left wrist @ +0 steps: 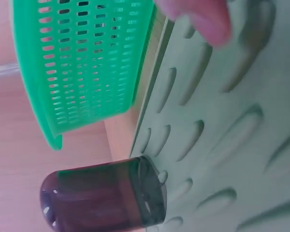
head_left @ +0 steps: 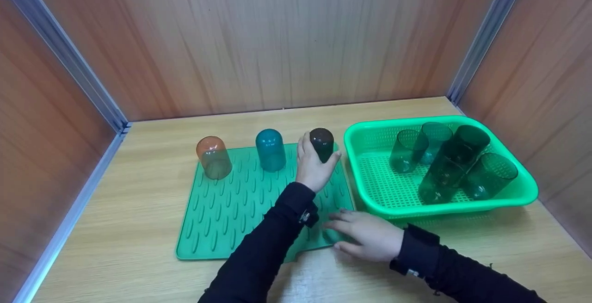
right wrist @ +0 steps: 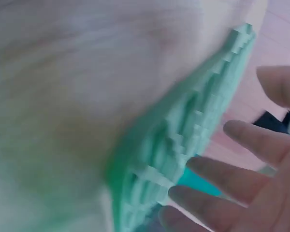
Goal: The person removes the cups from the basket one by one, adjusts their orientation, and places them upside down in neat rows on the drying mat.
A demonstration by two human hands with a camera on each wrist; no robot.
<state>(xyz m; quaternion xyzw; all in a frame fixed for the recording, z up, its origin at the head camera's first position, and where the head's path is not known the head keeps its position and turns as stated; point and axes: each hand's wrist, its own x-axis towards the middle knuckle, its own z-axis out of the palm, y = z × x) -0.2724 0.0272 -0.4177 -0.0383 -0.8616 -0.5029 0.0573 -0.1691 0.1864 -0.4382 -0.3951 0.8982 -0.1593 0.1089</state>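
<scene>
A purple-brown, plastic-looking cylindrical tumbler (head_left: pixel 322 142) stands mouth-down at the far right of the green rubbery rectangular mat (head_left: pixel 208 229), left hand (head_left: pixel 314 170) around it, grip apart. Probably light, stiff, slippery: hold its sides. Right hand (head_left: pixel 370 235), fingers spread, by the mat's near right corner.

So the left arm (head_left: pixel 263 247) is the one reaching way out, running up from the bottom edge and slanting over to the right in the head view. Left hand (head_left: pixel 315 166) is at the far end of it, fingers pointing forward and the left thumb (left wrist: pixel 208 19) sticking out wide from them. The right arm (head_left: pixel 471 266) comes in from the lower right, and the right hand (head_left: pixel 365 233) sits lower and closer in, back of it facing up, fingers (right wrist: pixel 232 179) loosely fanned with gaps between them. Both arms wear dark sleeves down to the wrists.
</scene>
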